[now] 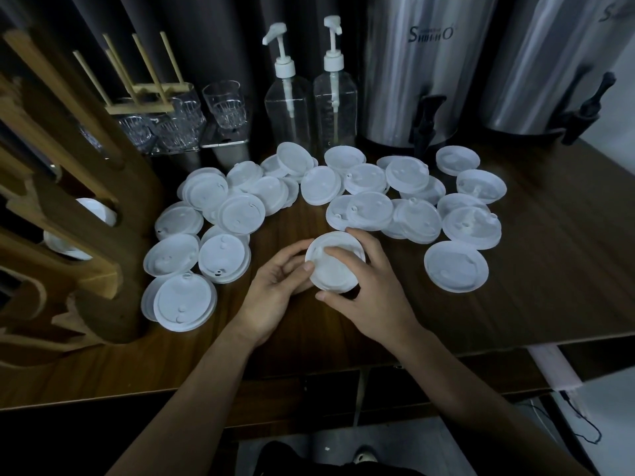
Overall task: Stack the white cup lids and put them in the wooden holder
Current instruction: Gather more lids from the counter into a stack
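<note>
The left hand (275, 290) and right hand (367, 286) are gripping one white cup lid (335, 273) at the front middle of the dark wooden surface (515, 304), with fingers curling round its rim. Loose lids (457, 266) are lying scattered around. The wooden holder (137, 201) is standing at the left, with glasses (225, 104), pump bottles (335, 108) and steel urns (405, 80) lining the back.

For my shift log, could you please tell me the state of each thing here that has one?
Left hand, holds the white lid at its left edge.
Right hand, grips that lid from above.
Loose lids, scattered on the table, some overlapping.
Wooden holder, a few lids inside.
Pump bottles, upright.
</note>
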A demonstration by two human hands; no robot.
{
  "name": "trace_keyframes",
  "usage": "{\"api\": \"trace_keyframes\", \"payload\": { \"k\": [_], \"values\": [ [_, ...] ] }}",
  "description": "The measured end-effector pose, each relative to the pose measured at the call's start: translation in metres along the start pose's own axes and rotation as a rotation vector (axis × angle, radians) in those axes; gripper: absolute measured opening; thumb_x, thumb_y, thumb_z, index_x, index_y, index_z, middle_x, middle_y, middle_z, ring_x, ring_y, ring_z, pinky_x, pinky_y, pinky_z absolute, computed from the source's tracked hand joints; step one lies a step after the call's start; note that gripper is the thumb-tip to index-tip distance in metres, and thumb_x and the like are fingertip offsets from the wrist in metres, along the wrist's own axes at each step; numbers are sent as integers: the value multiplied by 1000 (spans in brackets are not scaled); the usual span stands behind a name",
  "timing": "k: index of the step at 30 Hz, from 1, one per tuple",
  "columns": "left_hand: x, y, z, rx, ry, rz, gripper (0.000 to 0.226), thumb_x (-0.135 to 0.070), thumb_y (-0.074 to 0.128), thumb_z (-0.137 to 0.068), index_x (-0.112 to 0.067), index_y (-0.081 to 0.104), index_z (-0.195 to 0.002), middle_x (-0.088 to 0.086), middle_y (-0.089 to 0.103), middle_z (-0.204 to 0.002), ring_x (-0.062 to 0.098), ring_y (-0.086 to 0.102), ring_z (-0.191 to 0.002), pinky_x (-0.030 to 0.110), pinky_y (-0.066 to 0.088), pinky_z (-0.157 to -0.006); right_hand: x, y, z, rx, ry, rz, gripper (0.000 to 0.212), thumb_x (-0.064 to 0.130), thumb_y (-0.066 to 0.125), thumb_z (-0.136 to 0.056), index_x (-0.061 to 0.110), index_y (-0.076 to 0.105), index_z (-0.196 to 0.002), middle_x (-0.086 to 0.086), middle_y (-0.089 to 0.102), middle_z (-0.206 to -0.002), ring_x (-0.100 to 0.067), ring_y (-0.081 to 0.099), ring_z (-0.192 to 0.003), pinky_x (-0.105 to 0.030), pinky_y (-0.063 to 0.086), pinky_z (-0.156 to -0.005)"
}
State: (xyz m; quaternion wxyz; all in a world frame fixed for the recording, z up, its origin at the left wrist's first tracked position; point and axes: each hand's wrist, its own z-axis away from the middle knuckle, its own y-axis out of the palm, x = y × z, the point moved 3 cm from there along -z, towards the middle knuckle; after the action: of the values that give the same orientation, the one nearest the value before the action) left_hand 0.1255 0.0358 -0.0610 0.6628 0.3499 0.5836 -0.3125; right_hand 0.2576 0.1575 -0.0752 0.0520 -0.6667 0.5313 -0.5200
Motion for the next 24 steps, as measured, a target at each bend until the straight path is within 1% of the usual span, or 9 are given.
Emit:
{"api": "trace_keyframes", "payload": {
  "k": [5,9,12,14,16,20,22,24],
  "values": [
    [2,-3,-1,16,-19,24,50,-20,59,-98,-12,55,-148,7,69,-139,26,64,-132,45,49,-115,5,-4,-4,13,-55,95,68,46,85,-79,23,62,-139,-2,34,-161,-24,37,-146,-47,47,-112],
    [4,-5,-3,22,-21,36,49,-17,58,-99,-13,56,-147,11,69,-138,28,63,-133,46,48,-115,6,-12,-11,91,-61,105,70,48,86,-78,23,63,-138,-1,34,-160,-22,38,-146,-49,46,-113],
    [3,-6,-3,10,-13,53,47,-18,58,-99,-13,57,-146,11,70,-136,27,65,-131,44,50,-113,8,-13,-12,93,-63,120,70,56,81,-79,24,62,-138,-1,37,-157,-23,41,-144,-48,49,-109],
    [2,-5,-3,-6,-2,64,48,-22,61,-97,-13,58,-144,11,72,-134,27,66,-128,43,52,-111,10,-11,-11,53,-53,147,69,60,75,-80,25,61,-138,-2,41,-154,-24,44,-141,-47,52,-105],
    [2,-4,-4,-43,12,72,46,-25,63,-95,-14,62,-140,12,75,-126,27,70,-122,42,55,-108,11,-7,-10,17,-18,162,70,63,72,-81,24,62,-138,-3,42,-152,-23,44,-141,-45,54,-103],
    [4,-4,-5,-91,24,74,43,-26,66,-92,-15,66,-133,11,79,-114,23,75,-108,35,60,-97,15,1,-9,-18,15,184,70,66,69,-82,23,63,-137,-5,41,-154,-24,44,-142,-45,54,-103],
    [4,-6,-5,-102,21,89,42,-25,66,-93,-14,66,-133,11,79,-112,23,75,-107,33,60,-92,17,0,-12,-16,4,187,72,72,65,-81,22,66,-134,-6,38,-157,-24,42,-144,-46,52,-106],
    [5,-7,-6,-110,20,112,42,-25,65,-95,-12,66,-135,15,77,-116,25,74,-111,34,61,-93,16,-2,-17,10,-20,146,72,75,62,-83,20,69,-130,-4,36,-159,-23,41,-145,-49,47,-111]
  ]
}}
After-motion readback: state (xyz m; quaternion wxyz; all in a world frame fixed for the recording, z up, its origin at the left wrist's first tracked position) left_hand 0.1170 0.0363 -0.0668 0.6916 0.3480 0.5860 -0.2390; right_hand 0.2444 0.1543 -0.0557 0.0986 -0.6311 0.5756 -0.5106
